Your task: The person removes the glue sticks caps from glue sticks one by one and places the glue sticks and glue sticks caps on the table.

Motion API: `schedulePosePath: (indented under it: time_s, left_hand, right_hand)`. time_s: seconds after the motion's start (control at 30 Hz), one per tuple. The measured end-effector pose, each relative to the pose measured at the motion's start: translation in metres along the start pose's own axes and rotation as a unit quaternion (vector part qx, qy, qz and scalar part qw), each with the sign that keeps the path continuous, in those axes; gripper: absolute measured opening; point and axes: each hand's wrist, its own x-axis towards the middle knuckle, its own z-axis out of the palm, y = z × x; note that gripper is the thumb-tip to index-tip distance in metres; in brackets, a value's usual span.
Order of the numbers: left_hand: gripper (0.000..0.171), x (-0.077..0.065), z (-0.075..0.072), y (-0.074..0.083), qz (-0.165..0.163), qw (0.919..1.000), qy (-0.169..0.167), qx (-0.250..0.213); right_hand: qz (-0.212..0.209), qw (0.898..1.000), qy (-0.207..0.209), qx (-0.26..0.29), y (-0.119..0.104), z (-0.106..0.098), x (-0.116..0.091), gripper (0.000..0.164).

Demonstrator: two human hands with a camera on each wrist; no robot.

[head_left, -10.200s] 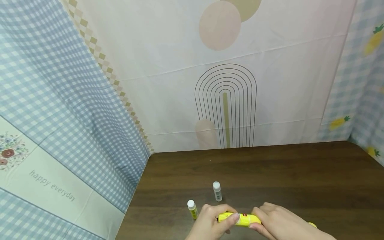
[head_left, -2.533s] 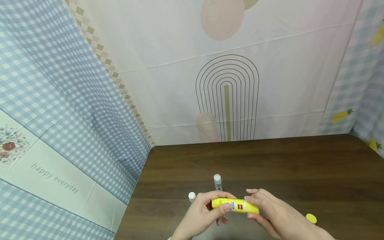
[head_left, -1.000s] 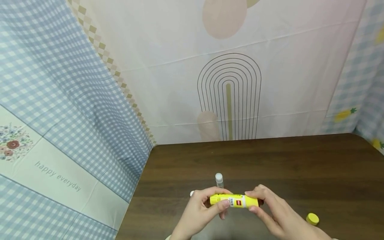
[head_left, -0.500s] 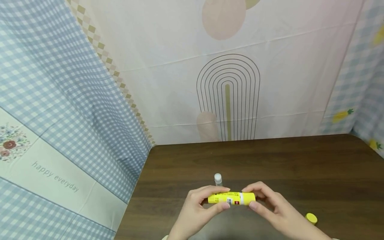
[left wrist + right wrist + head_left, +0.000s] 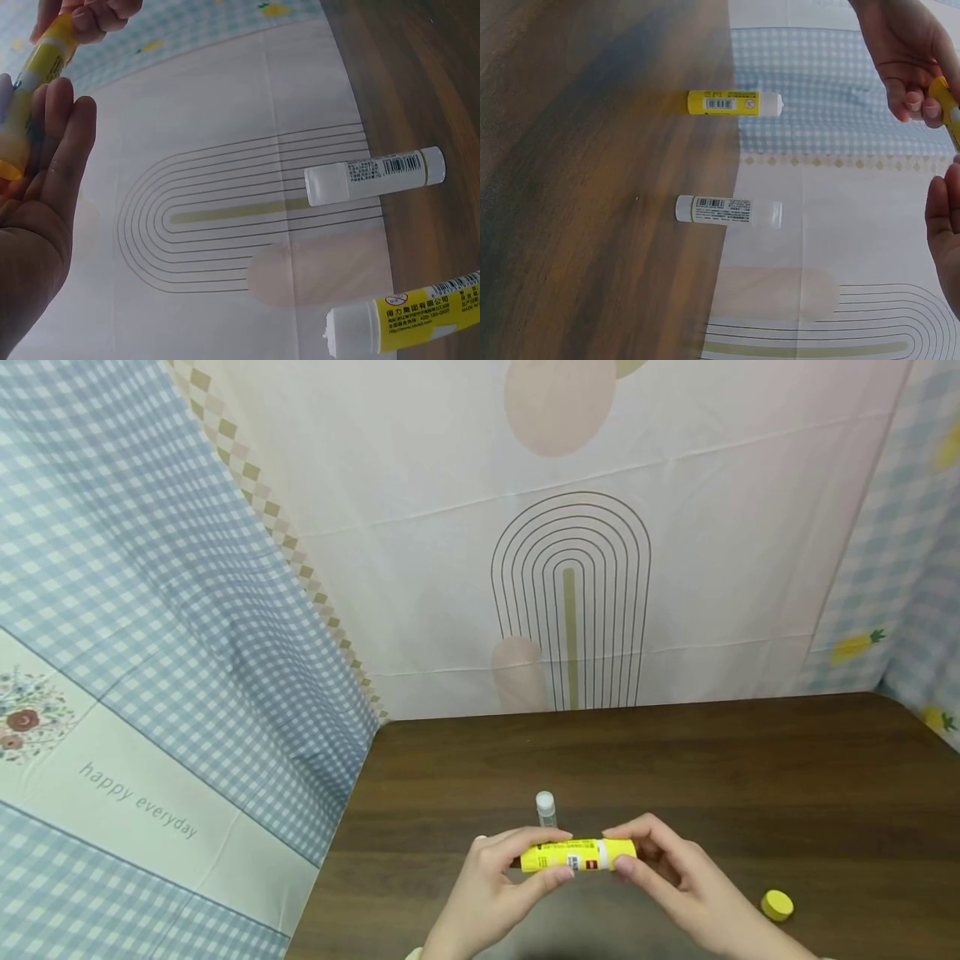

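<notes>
Both hands hold a yellow glue stick level above the table, a white band near its right end. My left hand pinches its left part between thumb and fingers, and my right hand pinches the end beyond the band. Behind them a white glue stick stands upright on the table. A second yellow glue stick stands beside it with a ragged white top; in the head view my left hand hides nearly all of it. A yellow cap lies to the right, near my right forearm.
The dark wooden table runs back to a pale cloth printed with arches. Blue checked cloth hangs along the left side, and another with pineapples covers the right.
Compared with ten seconds ago, the hands hold the glue stick higher and with a looser fingertip grip. Over the last second the stick has turned a little about its length and shifted slightly left.
</notes>
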Motion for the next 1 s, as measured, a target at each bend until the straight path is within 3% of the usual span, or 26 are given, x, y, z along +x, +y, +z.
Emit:
schedulePosePath:
  time_s: [0.2, 0.33, 0.47, 0.57, 0.73, 0.87, 1.0]
  left_hand:
    - [0.028, 0.004, 0.000, 0.000, -0.007, 0.9995, -0.008, -0.029]
    - [0.026, 0.006, 0.000, 0.001, -0.013, 0.9989, -0.010, -0.045]
    - [0.025, 0.006, 0.000, 0.002, -0.025, 0.9977, -0.016, -0.062]
    - [0.026, 0.005, 0.000, 0.001, -0.037, 0.9966, -0.024, -0.069]
    - [0.028, 0.005, -0.001, 0.001, -0.046, 0.9955, -0.032, -0.077]
    - [0.025, 0.006, -0.003, 0.003, -0.067, 0.9921, -0.043, -0.097]
    - [0.025, 0.006, -0.007, 0.006, -0.094, 0.9899, -0.062, -0.086]
  right_hand:
    - [-0.030, 0.997, 0.023, -0.067, -0.004, 0.001, -0.002, 0.045]
    - [-0.057, 0.989, 0.030, -0.133, -0.008, -0.001, -0.002, 0.045]
    - [-0.147, 0.972, 0.041, -0.179, -0.005, -0.002, 0.002, 0.027]
    - [-0.213, 0.959, 0.040, -0.183, -0.004, -0.003, 0.008, 0.028]
    - [-0.265, 0.947, 0.019, -0.180, -0.009, -0.008, 0.016, 0.027]
    - [-0.287, 0.940, 0.006, -0.183, -0.009, -0.010, 0.018, 0.028]
    - [-0.275, 0.944, 0.006, -0.183, -0.004, -0.009, 0.014, 0.028]
